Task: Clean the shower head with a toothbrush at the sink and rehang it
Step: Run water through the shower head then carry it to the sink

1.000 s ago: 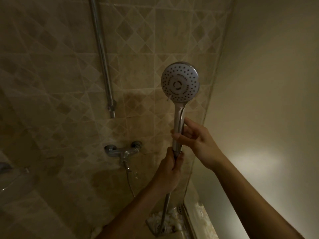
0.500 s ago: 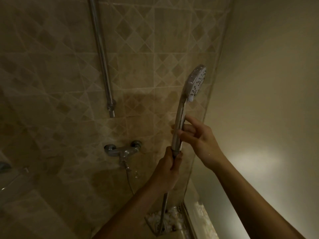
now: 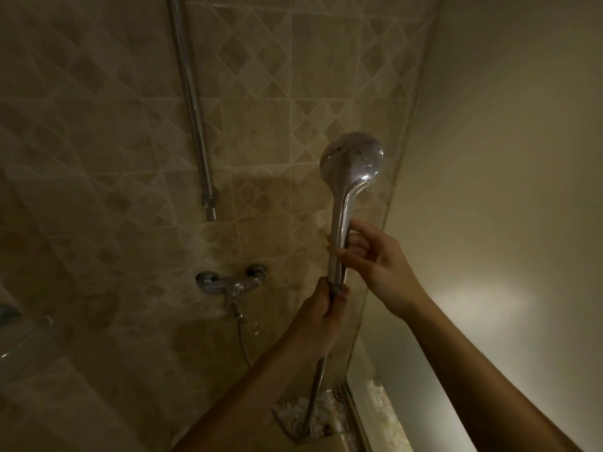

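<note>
The chrome shower head (image 3: 351,161) stands upright in front of the tiled wall, its shiny back turned toward me and its spray face hidden. My right hand (image 3: 375,259) grips the middle of the handle with its fingers. My left hand (image 3: 321,316) is closed around the joint where the handle meets the metal hose (image 3: 314,393), which hangs down toward the floor. No toothbrush is in sight.
A chrome riser rail (image 3: 192,112) runs down the tiled wall at the left. The mixer tap (image 3: 231,283) is mounted below it. A plain wall (image 3: 505,158) closes the right side. A floor drain (image 3: 298,427) lies at the bottom.
The shower head has turned about its handle: its spray face pointed at me, then sideways, and now faces away. Both hands stay on the handle and hose joint.
</note>
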The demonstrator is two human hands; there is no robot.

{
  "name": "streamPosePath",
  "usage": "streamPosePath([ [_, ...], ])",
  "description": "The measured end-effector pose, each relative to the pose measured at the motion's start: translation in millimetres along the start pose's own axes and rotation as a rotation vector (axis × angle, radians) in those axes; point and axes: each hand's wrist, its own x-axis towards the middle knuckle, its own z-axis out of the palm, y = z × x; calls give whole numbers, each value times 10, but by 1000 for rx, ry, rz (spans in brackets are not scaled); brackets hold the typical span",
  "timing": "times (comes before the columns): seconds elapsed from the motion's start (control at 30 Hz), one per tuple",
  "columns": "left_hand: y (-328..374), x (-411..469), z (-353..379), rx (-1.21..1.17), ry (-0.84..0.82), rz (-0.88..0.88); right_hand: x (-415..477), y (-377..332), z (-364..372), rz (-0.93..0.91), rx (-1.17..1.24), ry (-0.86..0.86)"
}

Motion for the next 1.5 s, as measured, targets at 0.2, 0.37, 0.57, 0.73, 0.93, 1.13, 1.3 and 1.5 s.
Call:
streamPosePath([
  [0.2, 47, 8, 22, -66, 40, -19, -17, 14, 23, 33, -218, 144],
  [0.37, 48, 12, -11, -102, 68, -26, -27, -4, -63, 85, -30, 35],
  [0.57, 116, -2, 12, -150, 76, -40, -42, -56, -61, 102, -107, 22],
  [0.73, 114, -4, -12, -123, 98, -35, 3, -23, -40, 76, -348, 170],
  [0.93, 93, -7, -22, -138, 114, -41, 16, -6, -94, 148, 20, -4],
  [1.13, 55, 12, -66, -114, 141, -29, 1, -21, -76, 40, -192, 13],
  [1.3, 32, 13, -86, -126, 149, -31, 36, 13, -70, 55, -54, 19],
  [1.5, 37, 27, -116, -136, 158, -42, -13, -21, -71, 15, -43, -74],
])
